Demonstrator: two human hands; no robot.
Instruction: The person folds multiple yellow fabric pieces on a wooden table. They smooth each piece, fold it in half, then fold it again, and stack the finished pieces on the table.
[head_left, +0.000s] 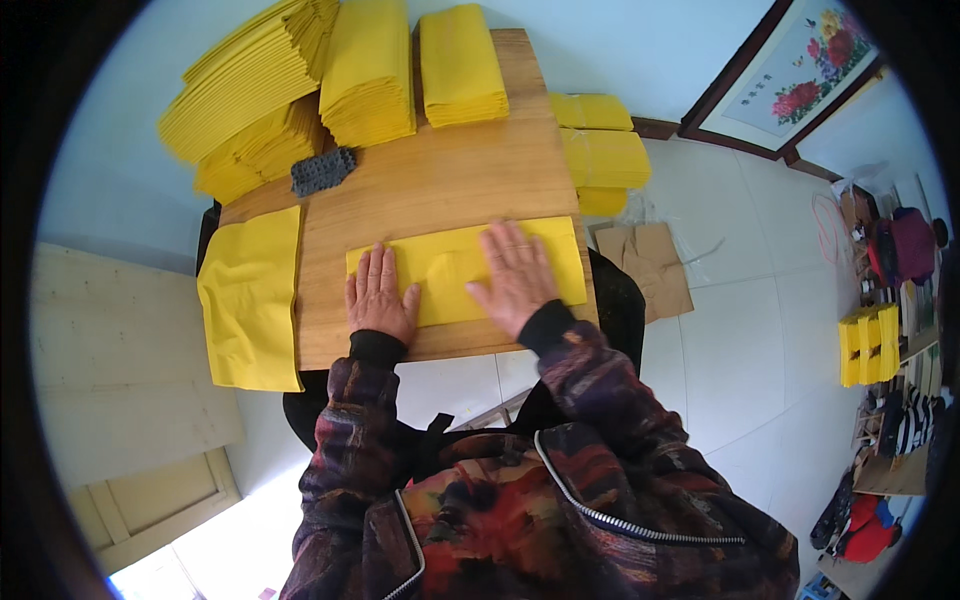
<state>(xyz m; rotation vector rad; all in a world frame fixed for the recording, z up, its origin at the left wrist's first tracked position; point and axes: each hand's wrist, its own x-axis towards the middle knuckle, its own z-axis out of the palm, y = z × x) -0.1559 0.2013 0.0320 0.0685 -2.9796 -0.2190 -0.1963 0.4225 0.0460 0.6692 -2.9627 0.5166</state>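
Observation:
A long yellow sheet (447, 280), which looks folded, lies along the near edge of the wooden table. My left hand (378, 300) rests palm down on its left part, the fingers stretched out and pointing away from me. On the right part, my right hand (515, 277) lies flat with its fingers extended and slightly spread. Neither hand grips anything. To the left, a wider yellow sheet (250, 300) hangs partly over the table's left edge. Farther back lies a dark grey, bumpy piece (323, 172) of a kind I cannot make out.
Tall stacks of folded yellow sheets (367, 75) line the table's (430, 185) far side. More yellow bundles (605, 160) are piled beyond its right edge, near brown paper (645, 265) on the tiled floor. Shoes and a yellow bundle (868, 345) fill a rack at the far right.

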